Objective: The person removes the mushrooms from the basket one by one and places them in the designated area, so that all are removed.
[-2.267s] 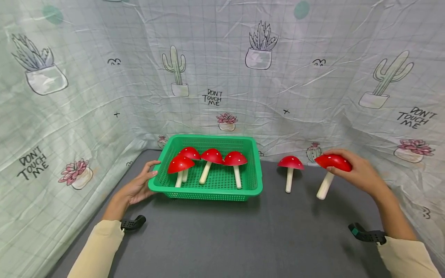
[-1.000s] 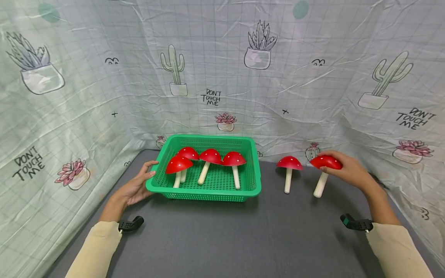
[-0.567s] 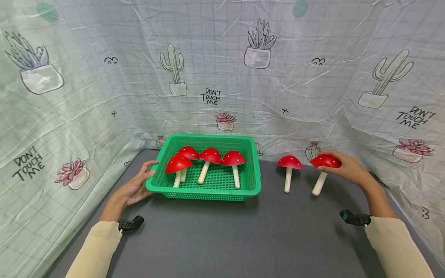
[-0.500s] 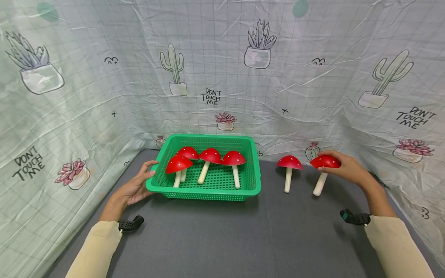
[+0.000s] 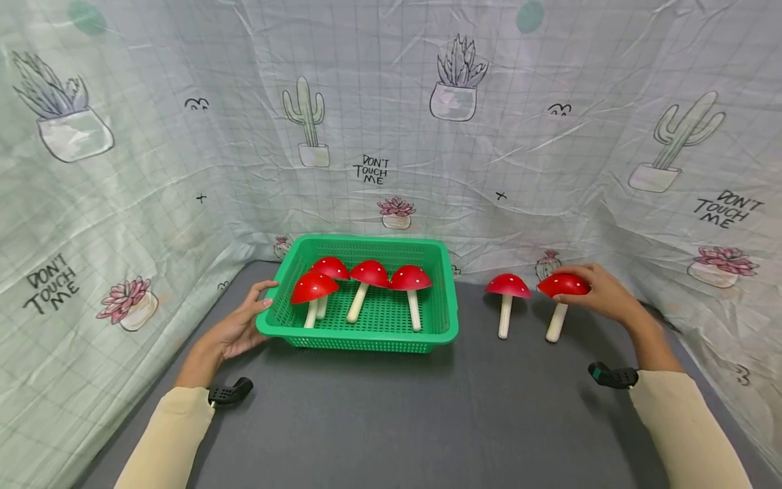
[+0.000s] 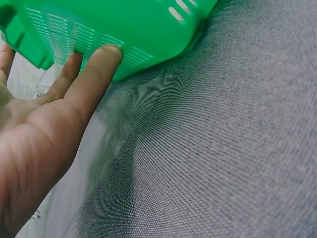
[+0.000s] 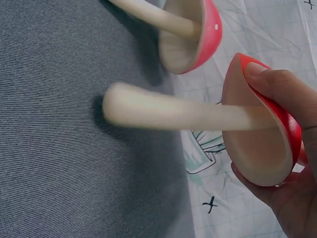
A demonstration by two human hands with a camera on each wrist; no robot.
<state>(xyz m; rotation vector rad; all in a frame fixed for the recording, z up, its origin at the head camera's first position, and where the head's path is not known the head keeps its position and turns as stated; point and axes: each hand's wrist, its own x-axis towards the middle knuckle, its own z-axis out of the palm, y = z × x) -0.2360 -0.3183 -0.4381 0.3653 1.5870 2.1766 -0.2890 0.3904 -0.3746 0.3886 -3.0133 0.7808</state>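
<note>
At the counter's far right edge my right hand [image 5: 601, 292] gripped a mushroom [image 5: 563, 285] by its cap, fingers [image 7: 277, 82] curled round it, stem foot near the counter. Another mushroom [image 5: 508, 286] stood beside it. Four mushrooms [image 5: 365, 275] sat in the green basket [image 5: 449, 326]; two remained outside. Left hand [image 5: 235, 333], fingers straight, touched the basket's left wall.
</note>
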